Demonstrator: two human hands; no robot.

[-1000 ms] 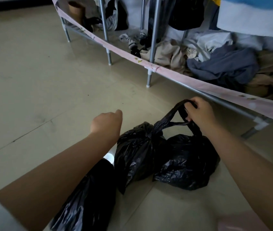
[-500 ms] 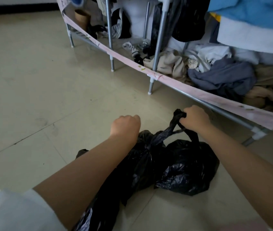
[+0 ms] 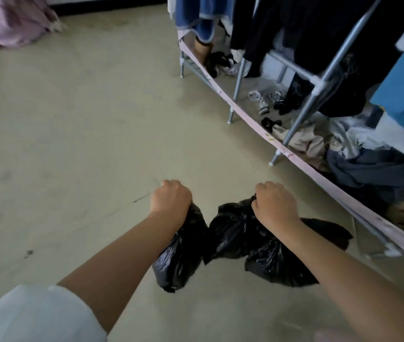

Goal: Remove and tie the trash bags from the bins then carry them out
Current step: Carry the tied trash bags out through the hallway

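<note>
My left hand point(image 3: 170, 199) is a closed fist gripping the top of a black trash bag point(image 3: 180, 257) that hangs below it above the floor. My right hand point(image 3: 273, 204) is closed on the gathered necks of two more black trash bags point(image 3: 267, 253), which bulge beneath my wrist and forearm. All bags are glossy, crumpled and tied shut. The bags' tops are hidden inside my fists. No bin is in view.
A metal clothes rack point(image 3: 316, 87) with hanging garments stands at right, a pink fabric strip point(image 3: 302, 166) along its base. Loose clothes point(image 3: 366, 166), socks and shoes lie under it. Pink bedding point(image 3: 11, 21) shows at top left. Beige tiled floor point(image 3: 72, 144) spreads left and ahead.
Both hands have lifted the bags off the floor. The view has risen and turned left, so the rack now sits farther right and pink bedding has appeared.
</note>
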